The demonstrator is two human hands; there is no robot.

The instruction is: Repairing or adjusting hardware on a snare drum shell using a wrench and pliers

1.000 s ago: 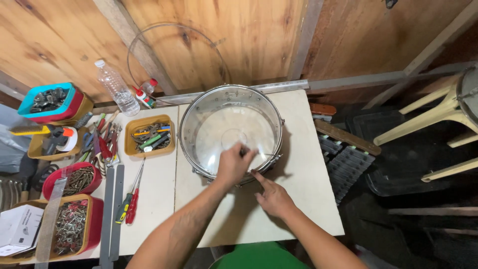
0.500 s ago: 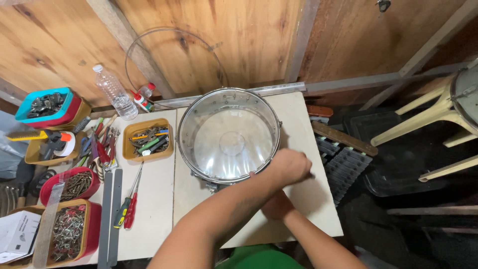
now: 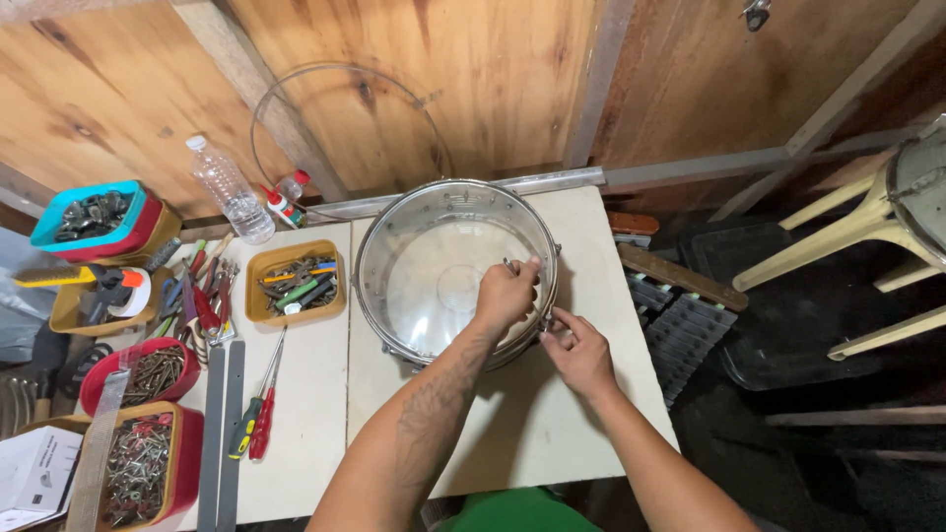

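Observation:
A round metal drum shell (image 3: 424, 212) with a clear drumhead lies flat on the white table (image 3: 552, 424). My left hand (image 3: 505, 294) reaches over its right side, inside the rim, and its fingers pinch a small metal part. On the outside of the same rim my right hand (image 3: 579, 347) presses its fingertips against the shell's fittings. Both forearms come up from the bottom edge of the view.
Left of the drum sit a yellow tray of tools (image 3: 296, 283), screwdrivers (image 3: 256, 414), red and yellow bins of screws (image 3: 138, 463), a plastic bottle (image 3: 227, 189) and a thin metal hoop (image 3: 345, 108) against the wooden wall. A cream plastic chair (image 3: 867, 227) stands at right.
My left hand swung from the drum's near rim out past its right edge, then back inside the right rim. My right hand moved up to the shell's outside.

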